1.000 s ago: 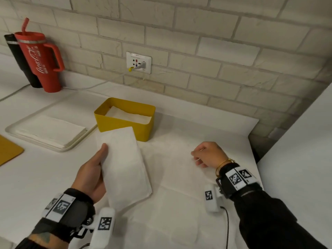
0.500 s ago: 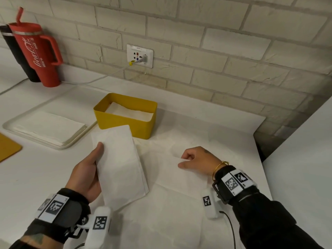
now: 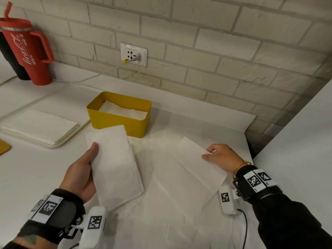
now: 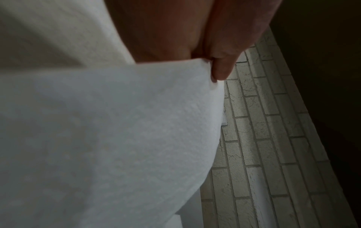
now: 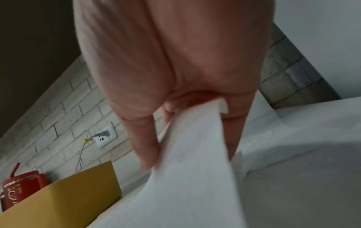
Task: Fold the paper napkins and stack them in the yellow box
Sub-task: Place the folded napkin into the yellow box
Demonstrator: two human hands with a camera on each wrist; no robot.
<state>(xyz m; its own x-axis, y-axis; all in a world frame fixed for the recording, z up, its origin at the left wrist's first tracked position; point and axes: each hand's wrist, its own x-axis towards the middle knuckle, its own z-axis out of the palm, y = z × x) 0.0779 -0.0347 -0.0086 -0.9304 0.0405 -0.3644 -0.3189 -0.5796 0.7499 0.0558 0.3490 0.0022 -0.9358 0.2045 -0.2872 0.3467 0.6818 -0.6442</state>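
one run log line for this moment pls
left hand holds folded napkin | right hand pinches open napkin edge | yellow box has napkins

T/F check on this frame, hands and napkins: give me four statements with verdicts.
1. The left hand holds a folded napkin. True.
2. The yellow box is empty. False: white napkins lie inside.
3. The right hand pinches the edge of a napkin sheet. True.
4. The red tumbler stands right of the box. False: it stands far left, by the wall.
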